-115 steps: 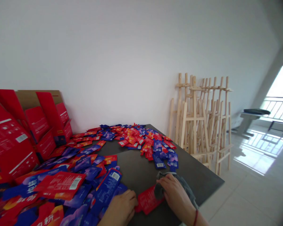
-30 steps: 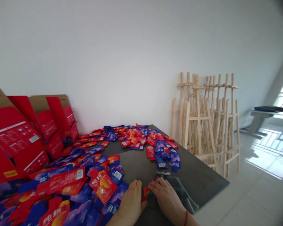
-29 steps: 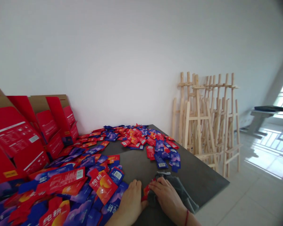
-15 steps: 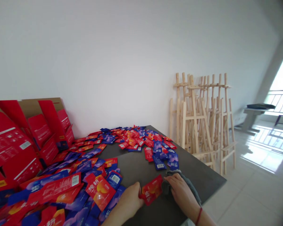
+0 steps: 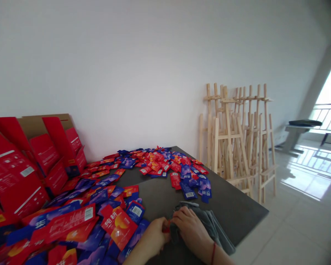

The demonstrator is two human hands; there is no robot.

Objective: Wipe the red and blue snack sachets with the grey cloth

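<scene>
My left hand (image 5: pixel 153 236) is closed on one end of a red packet (image 5: pixel 166 227), of which only a small strip shows. From the right, my right hand (image 5: pixel 192 227) presses a grey-green cloth (image 5: pixel 216 232) around the packet, hiding most of it. Both hands nearly meet above the dark tabletop (image 5: pixel 154 195). Just left of my left hand lies a red packet with an orange print (image 5: pixel 118 225), on top of a heap of red and blue packets.
Open red cardboard boxes (image 5: pixel 13 173) stand at the left. More red and blue packets (image 5: pixel 154 162) spread across the table's far side, some blue ones (image 5: pixel 188 190) beyond the cloth. Wooden easels (image 5: pixel 228 140) lean at the wall, past the table's right edge.
My right hand and the cloth have moved left toward my left hand. The cloth now covers most of the red packet, whose face was showing before.
</scene>
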